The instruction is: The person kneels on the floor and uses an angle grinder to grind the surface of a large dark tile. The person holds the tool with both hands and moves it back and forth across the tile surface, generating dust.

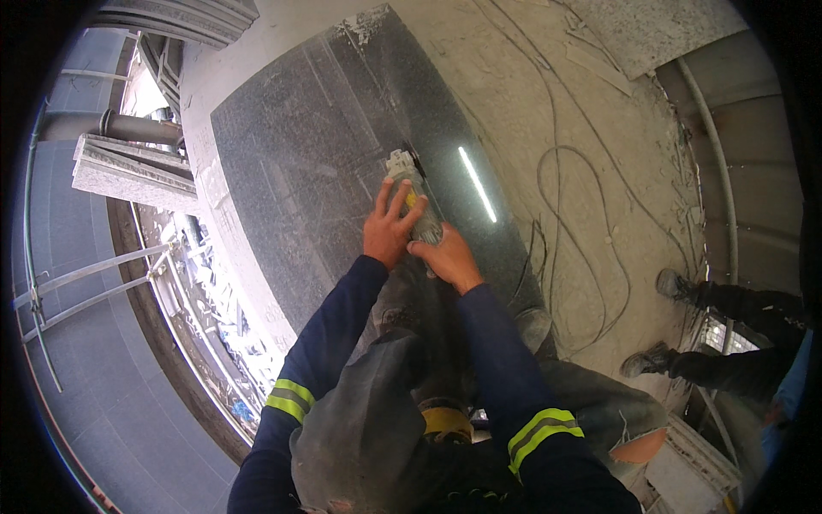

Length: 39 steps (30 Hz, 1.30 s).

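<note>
A dust-covered angle grinder (401, 163) sits against a large dark polished stone slab (295, 128), its head pointing away from me. The disc is mostly hidden; a dark edge shows at the right of the head. My left hand (390, 230) is closed over the body from the left, fingers draped across it near a yellow patch. Behind it, my right hand (449, 259) wraps round the rear of the grinder from the right. A thin straight line runs along the slab by the tool's head. My knees are bent close behind my hands.
Loose cables (599, 184) loop over the dusty floor (505, 94) at right. Another person's shoes (648, 360) stand at far right near a metal pipe (715, 146). Stacked stone strips (133, 171) and scaffold rails (94, 278) lie left, beside an open edge with rubble below.
</note>
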Each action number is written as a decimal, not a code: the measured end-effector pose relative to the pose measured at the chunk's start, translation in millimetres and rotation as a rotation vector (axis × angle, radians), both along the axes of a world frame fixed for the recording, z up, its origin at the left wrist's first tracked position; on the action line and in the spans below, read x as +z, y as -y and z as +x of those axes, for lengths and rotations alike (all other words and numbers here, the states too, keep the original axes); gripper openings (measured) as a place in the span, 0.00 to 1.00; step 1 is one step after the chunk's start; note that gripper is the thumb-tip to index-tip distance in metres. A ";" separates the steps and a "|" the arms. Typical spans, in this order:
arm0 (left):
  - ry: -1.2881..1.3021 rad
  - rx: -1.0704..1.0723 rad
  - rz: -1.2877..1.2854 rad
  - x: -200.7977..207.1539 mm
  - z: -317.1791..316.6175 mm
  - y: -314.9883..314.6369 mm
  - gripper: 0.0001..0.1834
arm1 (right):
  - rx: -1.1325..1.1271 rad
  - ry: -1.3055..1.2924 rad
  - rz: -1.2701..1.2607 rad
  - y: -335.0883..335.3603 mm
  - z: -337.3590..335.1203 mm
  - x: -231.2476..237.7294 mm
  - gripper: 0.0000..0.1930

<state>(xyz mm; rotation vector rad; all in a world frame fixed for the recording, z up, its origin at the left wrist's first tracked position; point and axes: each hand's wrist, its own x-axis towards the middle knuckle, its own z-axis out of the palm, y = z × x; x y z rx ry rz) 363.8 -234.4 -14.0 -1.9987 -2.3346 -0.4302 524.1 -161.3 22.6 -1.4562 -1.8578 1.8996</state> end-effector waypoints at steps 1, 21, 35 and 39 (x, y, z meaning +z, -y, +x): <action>-0.001 -0.001 0.004 0.9 1.2 4.2 0.38 | -0.006 0.005 -0.075 2.5 2.1 4.1 0.32; 0.012 -0.025 0.000 -2.3 -3.6 2.2 0.37 | -0.011 0.022 -0.139 -0.7 -1.4 -0.7 0.35; 0.068 -0.024 -0.004 6.4 6.6 3.9 0.37 | 0.004 0.068 -0.130 3.3 9.9 -3.7 0.35; 0.088 -0.005 -0.038 5.7 -3.6 0.6 0.39 | -0.019 0.064 -0.231 -4.4 -5.4 7.1 0.34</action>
